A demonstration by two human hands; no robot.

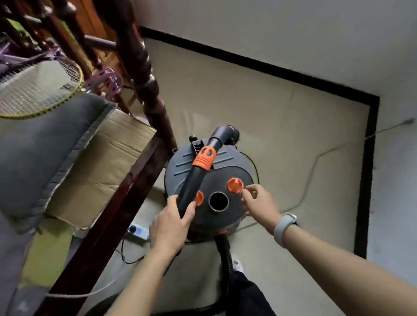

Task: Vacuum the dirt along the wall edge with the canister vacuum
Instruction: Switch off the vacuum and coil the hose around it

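left hand (169, 228) grips wand (198, 173) angled up-right over canister vacuum (208, 183); right hand (258, 204), fingers loosely curled, touches knob (235, 185).

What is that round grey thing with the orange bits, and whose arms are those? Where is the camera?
The camera sits on a person's head and looks down, so the arms are their own. The round grey thing is a canister vacuum standing on the floor. The left hand grips the black wand, which lies across the vacuum's top and ends in a brush nozzle. The right hand reaches beside an orange knob; its fingers hold nothing. A black baseboard runs along the wall.
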